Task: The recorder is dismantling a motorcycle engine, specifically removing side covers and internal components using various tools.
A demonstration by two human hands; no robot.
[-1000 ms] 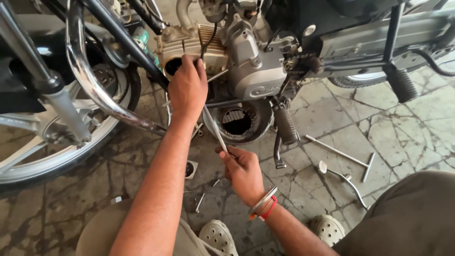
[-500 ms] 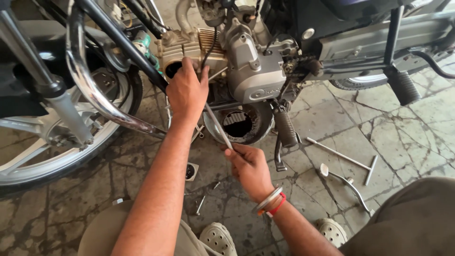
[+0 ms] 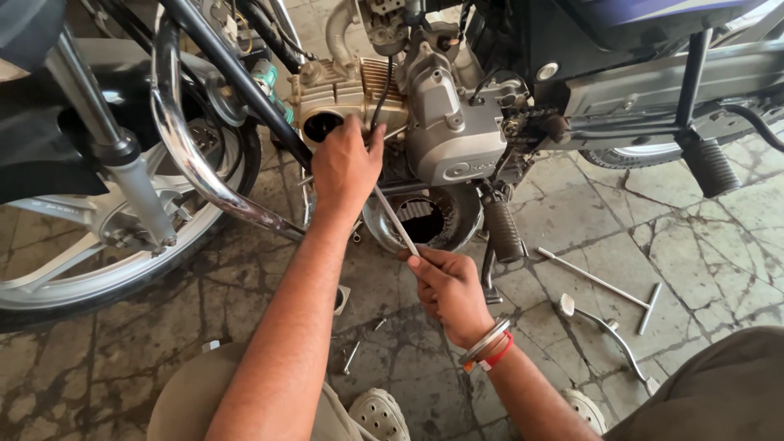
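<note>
My left hand reaches up to the motorcycle engine, its fingers closed around the upper end of a long thin metal rod tool just below the finned cylinder. My right hand grips the lower end of the same rod, lower and nearer to me; bangles sit on that wrist. The rod slants from the engine down toward my right hand, passing in front of the round open engine side cover.
A chrome crash guard and the front wheel stand at left. On the cracked stone floor lie a T-handle wrench, a kick lever and small bolts. A footpeg hangs beside the cover.
Both hands stay on the rod. My right hand has shifted slightly up and toward the engine, and the view has tilted a little.
</note>
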